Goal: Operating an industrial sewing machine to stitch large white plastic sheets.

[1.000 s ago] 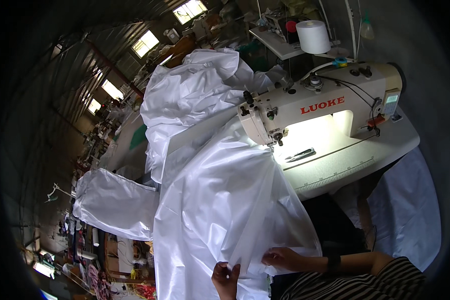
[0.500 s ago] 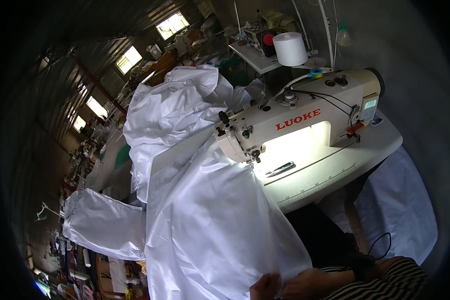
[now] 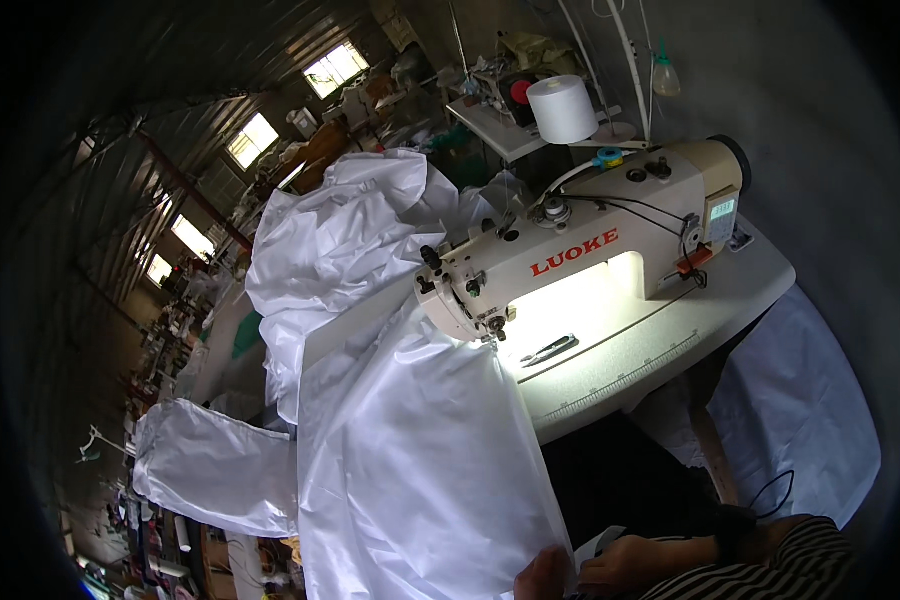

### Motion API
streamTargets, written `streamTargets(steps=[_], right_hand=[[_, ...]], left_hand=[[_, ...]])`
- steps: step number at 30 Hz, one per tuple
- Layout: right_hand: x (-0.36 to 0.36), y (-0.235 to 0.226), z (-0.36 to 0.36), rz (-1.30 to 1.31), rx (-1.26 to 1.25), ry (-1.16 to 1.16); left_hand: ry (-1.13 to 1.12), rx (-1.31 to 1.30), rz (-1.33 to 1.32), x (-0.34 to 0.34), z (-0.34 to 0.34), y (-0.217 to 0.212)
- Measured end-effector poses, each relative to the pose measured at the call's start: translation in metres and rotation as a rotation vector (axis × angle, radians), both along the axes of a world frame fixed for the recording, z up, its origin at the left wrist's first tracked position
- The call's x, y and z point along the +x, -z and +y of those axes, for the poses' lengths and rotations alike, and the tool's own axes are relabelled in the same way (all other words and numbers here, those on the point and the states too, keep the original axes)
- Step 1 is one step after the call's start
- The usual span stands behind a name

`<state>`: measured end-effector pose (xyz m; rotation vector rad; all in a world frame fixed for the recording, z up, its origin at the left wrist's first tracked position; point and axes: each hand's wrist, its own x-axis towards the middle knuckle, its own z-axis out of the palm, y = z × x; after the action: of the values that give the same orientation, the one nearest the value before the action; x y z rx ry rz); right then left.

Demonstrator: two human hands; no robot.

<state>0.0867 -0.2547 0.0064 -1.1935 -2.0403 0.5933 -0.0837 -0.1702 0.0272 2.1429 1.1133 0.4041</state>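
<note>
A large sheet of shiny white fabric [image 3: 420,460] runs from under the sewing machine's needle area down to the lower edge, its right side drawn into a fairly straight line. At its lower right corner my left hand [image 3: 543,576] pinches the edge, partly cut off by the frame. Right beside it, my right hand [image 3: 618,566] has its fingers closed on the same edge, and a small pale flap of cloth [image 3: 602,541] stands up above them. The white sewing machine [image 3: 590,225] has its lamp lit. Thread snips [image 3: 550,350] lie on its bed, away from both hands.
Behind the machine, more white fabric [image 3: 350,230] is heaped, and a white piece [image 3: 215,465] hangs at left. Another white cloth [image 3: 795,400] hangs below the table at right. A thread cone [image 3: 562,110] stands behind the machine. Cluttered worktables recede at far left.
The fabric's right edge has been pulled straighter and lies further left below the machine. My hands have shifted slightly right, and a small flap now shows at my right hand. The view has shifted slightly.
</note>
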Motion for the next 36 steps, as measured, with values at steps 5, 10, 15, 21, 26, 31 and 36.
streamTargets(steps=[5, 10, 15, 21, 26, 31, 36], right_hand=[[-0.003, 0.004, 0.015, -0.188, 0.279, -0.034], [0.019, 0.032, 0.069, 0.917, -0.284, 0.228], [0.007, 0.038, 0.107, 0.894, -0.786, 0.42], [0.028, 0.008, 0.148, -0.556, -0.294, 0.742], [0.006, 0.018, 0.15, -0.764, -0.253, 0.793], [0.006, 0.015, 0.162, -0.828, -0.359, 0.726], [0.022, 0.011, 0.175, -0.635, -0.321, 0.773]], left_hand=[[-0.021, -0.319, -0.047, -0.001, 0.008, -0.008], [0.127, 0.191, 0.096, 0.006, 0.002, -0.016], [0.288, 0.264, 0.164, 0.014, 0.016, -0.008], [0.402, 0.345, 0.126, 0.021, 0.017, -0.005], [0.403, 0.257, 0.175, 0.016, 0.028, -0.004], [0.435, 0.249, 0.149, 0.025, 0.039, -0.009], [0.339, 0.311, 0.164, 0.044, 0.073, -0.005]])
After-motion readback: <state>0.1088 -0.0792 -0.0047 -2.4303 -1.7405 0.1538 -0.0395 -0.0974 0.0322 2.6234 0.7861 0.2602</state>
